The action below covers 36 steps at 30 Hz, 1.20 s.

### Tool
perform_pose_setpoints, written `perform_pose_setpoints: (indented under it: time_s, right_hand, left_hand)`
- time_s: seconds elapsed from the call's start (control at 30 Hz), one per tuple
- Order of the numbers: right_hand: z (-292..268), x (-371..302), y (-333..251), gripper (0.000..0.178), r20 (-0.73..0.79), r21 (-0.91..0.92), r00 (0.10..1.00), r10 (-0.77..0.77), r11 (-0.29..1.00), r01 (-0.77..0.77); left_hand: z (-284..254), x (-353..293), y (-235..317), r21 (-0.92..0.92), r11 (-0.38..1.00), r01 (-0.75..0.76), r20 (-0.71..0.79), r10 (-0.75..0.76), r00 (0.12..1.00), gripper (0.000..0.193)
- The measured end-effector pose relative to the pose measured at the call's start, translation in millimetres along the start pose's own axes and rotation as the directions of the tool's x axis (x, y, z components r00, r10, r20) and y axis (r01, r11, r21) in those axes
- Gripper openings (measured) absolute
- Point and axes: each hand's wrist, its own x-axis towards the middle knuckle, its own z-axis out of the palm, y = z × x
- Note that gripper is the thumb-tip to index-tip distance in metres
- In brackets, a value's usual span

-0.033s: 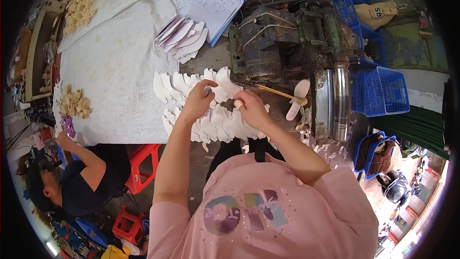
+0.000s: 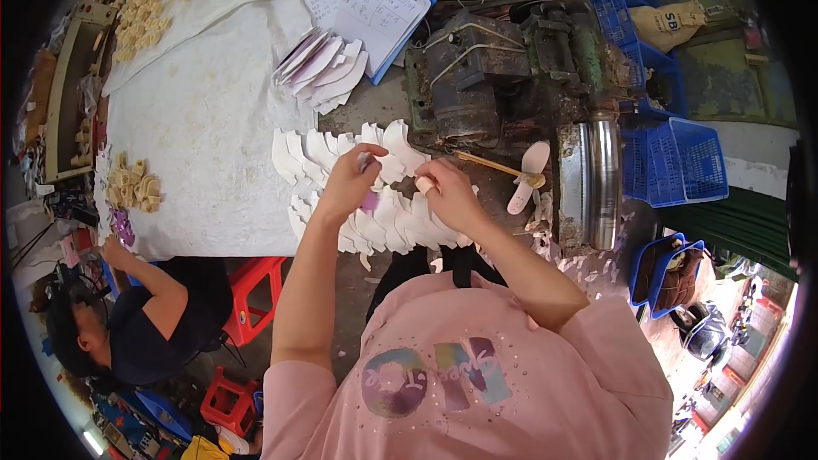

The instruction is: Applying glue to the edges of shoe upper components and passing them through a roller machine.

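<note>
Two overlapping rows of white, curved, flat-cut pieces lie at the table's near edge. Above them my left hand has its fingers curled in a pinch, with a small greyish-purple bit showing between them. A patch of purple piece shows just below that hand. My right hand is closed too, its fingers bunched at the right end of the rows; what it pinches is hidden. To its right, a wooden-handled brush rests its tip on a pale pink sole-shaped piece.
A dark motor machine with a shiny metal roller stands at the right. Beyond the rows are stacked white-and-purple pieces and a clipboard. At the left a co-worker sits near tan pieces. Blue crates stand far right.
My left hand has shifted very slightly left, and more of the purple piece shows beneath it. My right hand looks almost unmoved.
</note>
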Motion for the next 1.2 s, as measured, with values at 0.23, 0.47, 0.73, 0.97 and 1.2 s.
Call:
perform_pose_setpoints:
  time_s: [0.23, 0.47, 0.73, 0.97, 1.2]
  right_hand:
    - [-55.1, -23.8, -83.8, 0.023, -0.236, -0.022, 0.922, -0.307, 0.95, 0.311]
    - [-78.4, -41.6, -80.5, 0.03, -0.448, -0.214, 0.779, -0.439, 0.899, 0.383]
    - [-113.3, -54.9, -70.9, 0.027, -0.484, -0.331, 0.643, -0.594, 0.804, 0.493]
    - [-176.4, -76.4, -50.4, 0.012, -0.439, 0.053, 0.764, -0.474, 0.835, 0.548]
    - [-288.0, -98.7, -7.1, 0.007, -0.345, -0.232, 0.931, -0.118, 0.972, 0.038]
  left_hand:
    - [61.7, -53.5, 58.2, -0.61, 0.728, -0.312, -0.11, 0.312, 0.944, 0.036]
    - [117.4, -60.8, 91.2, -0.645, 0.569, -0.51, -0.276, 0.449, 0.85, 0.039]
    - [161.6, -60.5, 114.6, -0.567, 0.551, -0.612, -0.436, 0.429, 0.791, 0.028]
    - [181.0, -59.3, 128.8, -0.542, 0.647, -0.537, -0.336, 0.419, 0.844, 0.018]
    - [180.9, -47.4, 107.1, -0.003, 0.943, -0.331, -0.195, 0.325, 0.926, 0.011]
